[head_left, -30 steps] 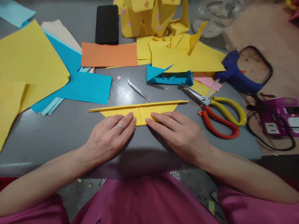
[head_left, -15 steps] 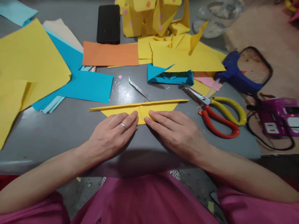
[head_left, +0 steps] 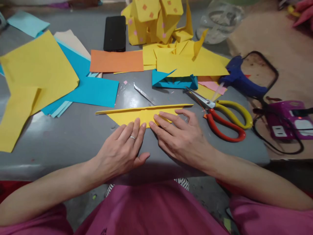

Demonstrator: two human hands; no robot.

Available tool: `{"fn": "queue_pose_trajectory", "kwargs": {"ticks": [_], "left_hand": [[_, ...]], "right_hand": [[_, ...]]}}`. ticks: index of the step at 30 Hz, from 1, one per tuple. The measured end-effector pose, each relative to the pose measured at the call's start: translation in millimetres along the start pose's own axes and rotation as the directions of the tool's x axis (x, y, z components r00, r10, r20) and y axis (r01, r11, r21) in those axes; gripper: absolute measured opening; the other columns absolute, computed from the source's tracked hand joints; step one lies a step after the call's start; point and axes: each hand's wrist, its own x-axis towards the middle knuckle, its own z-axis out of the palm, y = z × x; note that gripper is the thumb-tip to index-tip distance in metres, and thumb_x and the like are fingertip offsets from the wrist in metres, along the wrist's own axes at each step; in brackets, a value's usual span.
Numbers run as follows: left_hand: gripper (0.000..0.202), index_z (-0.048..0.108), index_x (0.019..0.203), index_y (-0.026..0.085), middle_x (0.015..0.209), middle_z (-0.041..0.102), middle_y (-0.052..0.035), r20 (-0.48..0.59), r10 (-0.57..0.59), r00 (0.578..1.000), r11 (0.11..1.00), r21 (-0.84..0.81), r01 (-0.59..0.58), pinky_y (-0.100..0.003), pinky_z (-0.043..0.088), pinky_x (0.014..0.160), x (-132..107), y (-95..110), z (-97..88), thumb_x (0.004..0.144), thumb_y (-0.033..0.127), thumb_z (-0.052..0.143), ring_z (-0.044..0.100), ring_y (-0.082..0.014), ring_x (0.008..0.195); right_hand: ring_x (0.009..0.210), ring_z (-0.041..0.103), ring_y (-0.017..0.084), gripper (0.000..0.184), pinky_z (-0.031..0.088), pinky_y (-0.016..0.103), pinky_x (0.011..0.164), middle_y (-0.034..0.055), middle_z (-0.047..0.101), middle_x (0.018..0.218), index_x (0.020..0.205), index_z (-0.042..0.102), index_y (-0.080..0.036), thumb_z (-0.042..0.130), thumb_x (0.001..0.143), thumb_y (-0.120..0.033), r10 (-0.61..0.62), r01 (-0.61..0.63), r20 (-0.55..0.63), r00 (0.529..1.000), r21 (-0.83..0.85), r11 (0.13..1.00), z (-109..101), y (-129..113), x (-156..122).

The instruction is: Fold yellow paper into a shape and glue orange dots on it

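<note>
A folded yellow paper [head_left: 144, 112] lies flat on the grey table in front of me, with a narrow folded strip along its far edge. My left hand [head_left: 122, 143], with a ring on one finger, rests its fingertips on the paper's near edge, thumb stretched out to the side. Beside it, my right hand [head_left: 179, 137] lies with spread fingers over the paper's near right part and hides some of it. Neither hand grips anything. Just beyond the paper is a thin pointed metal tool [head_left: 143, 93]. Scissors [head_left: 220, 114] with red and yellow handles lie right of my right hand.
Yellow sheets [head_left: 44, 71] and blue paper [head_left: 97, 91] lie at left. An orange paper [head_left: 116, 61], a black phone [head_left: 114, 33] and a yellow folded paper model [head_left: 154, 23] stand farther back. At right are a blue glue gun [head_left: 244, 78] and a purple power strip [head_left: 288, 119] with cables.
My left thumb has come out from beside the hand. My right fingers have spread wider over the paper. The whole view has shifted slightly; the paper stays in place.
</note>
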Motion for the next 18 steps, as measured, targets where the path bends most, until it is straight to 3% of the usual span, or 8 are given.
{"fn": "queue_pose_trajectory", "kwargs": {"ticks": [5,9,18], "left_hand": [[0.066,0.056,0.137,-0.005,0.139,0.061,-0.0206,0.048,-0.035,0.998,0.999,-0.001,0.035,-0.044,0.050,0.095,0.5,3.5,-1.6,0.100,0.048,0.044,0.060,-0.0338,0.115],[0.066,0.055,0.137,-0.005,0.138,0.061,-0.0224,0.053,-0.044,0.998,0.999,-0.026,0.045,-0.044,0.048,0.096,0.6,4.4,-0.4,0.100,0.049,0.044,0.059,-0.0332,0.115],[0.072,0.061,0.133,0.002,0.131,0.066,-0.0202,-0.031,-0.084,0.996,0.992,-0.095,0.080,-0.044,0.050,0.091,-1.7,8.9,3.8,0.096,0.061,0.046,0.060,-0.0324,0.108]], "right_hand": [[0.117,0.062,0.028,0.031,0.037,0.051,0.100,0.0122,0.073,0.122,0.122,0.066,-0.009,0.054,0.095,-0.019,-0.020,0.020,-0.015,1.000,-0.001,1.000,1.1,-0.2,0.4],[0.115,0.062,0.027,0.029,0.037,0.050,0.100,0.0115,0.073,0.121,0.119,0.067,-0.010,0.053,0.096,-0.020,-0.008,0.008,-0.030,1.000,0.001,1.000,2.4,0.6,0.6],[0.104,0.062,0.024,0.024,0.038,0.044,0.095,0.0084,0.075,0.108,0.110,0.070,-0.016,0.051,0.098,-0.024,0.007,-0.004,-0.060,0.998,0.039,0.999,3.6,-0.5,-0.1]]}}
